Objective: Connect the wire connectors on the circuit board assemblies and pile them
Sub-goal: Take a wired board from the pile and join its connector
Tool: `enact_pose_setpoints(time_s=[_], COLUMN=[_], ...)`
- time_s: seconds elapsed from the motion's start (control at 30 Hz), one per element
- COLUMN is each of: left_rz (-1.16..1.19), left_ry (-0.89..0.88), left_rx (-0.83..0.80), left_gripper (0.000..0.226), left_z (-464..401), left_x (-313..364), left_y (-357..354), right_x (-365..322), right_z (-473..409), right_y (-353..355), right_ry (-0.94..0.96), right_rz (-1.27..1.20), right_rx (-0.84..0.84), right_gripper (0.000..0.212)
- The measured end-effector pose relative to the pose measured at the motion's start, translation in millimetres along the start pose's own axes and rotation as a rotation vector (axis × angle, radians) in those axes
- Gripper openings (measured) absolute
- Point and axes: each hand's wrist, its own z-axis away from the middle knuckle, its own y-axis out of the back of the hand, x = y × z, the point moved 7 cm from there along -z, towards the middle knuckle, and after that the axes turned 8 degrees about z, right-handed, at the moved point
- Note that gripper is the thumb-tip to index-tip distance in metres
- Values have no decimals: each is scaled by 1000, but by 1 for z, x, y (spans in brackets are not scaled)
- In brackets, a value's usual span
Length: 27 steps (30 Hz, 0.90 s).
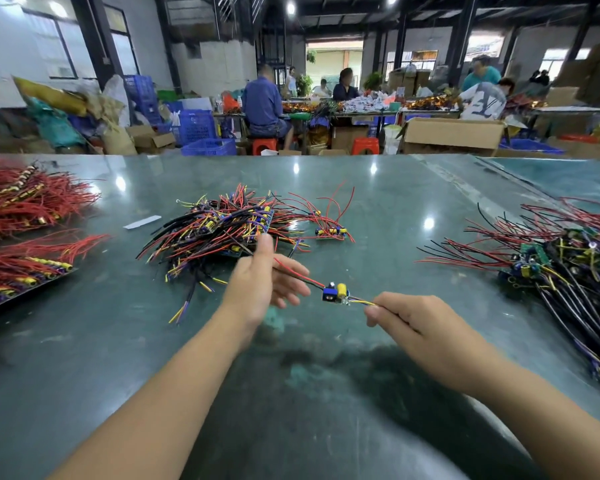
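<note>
- Green table [326, 393] fills a busy workshop, with other people seated at benches behind and blue crates [201, 133] and cardboard boxes [454, 133] around them.
- Left hand [260, 285] is raised over the table, thumb up; its thumb and forefinger appear to pinch the red and black wires [298, 277], while the other fingers [291, 292] are loosely spread and hold nothing.
- Right hand [416, 317] has its fingers curled, pinching the yellow and purple wires [362, 302] at the other end.
- Board [336, 294], small, with a blue part and a yellow capacitor, hangs in the air between the two hands, above the table and just in front of the middle pile.
- Middle pile [222, 230] is a thick tangle of boards and wires; a few more boards [331, 232] lie just beside it on the right.
- Right pile [568, 271] holds many boards with long black leads; I cannot tell which pile is done and which is waiting.
- Red wire bundles [25, 209] lie on trays at the far left.
- Judging by this, the job is midway: one board is in hand, no connector is visibly joined on it yet, and plenty of stock lies in both piles.
</note>
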Motion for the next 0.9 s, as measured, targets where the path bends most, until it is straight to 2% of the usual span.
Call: enact_pose_setpoints(time_s=[0.1, 0.2, 0.3, 0.4, 0.47, 0.63, 0.8, 0.9], left_rz=[-74, 72, 237, 228, 229, 162, 151, 142], left_ry=[-97, -91, 30, 6, -47, -232, -323, -372], left_rx=[108, 134, -22, -105, -27, 231, 366, 402], left_gripper=[67, 56, 44, 24, 18, 22, 39, 40], left_z=[-6, -11, -10, -6, -7, -7, -3, 1], left_x=[6, 5, -2, -5, -4, 5, 7, 6], left_y=[19, 25, 15, 8, 12, 27, 35, 34], right_x=[6, 10, 14, 14, 13, 3, -3, -4], right_z=[2, 4, 4, 4, 4, 2, 0, 3], right_y=[5, 6, 7, 7, 7, -2, -11, -16], right_ry=[21, 29, 7, -7, -12, 9, 29, 39], right_rz=[-25, 1, 8, 12, 5, -49, -84, -73], right_rx=[-28, -44, -41, -48, -48, -114, -158, -177], right_gripper=[26, 30, 30, 30, 30, 31, 30, 30])
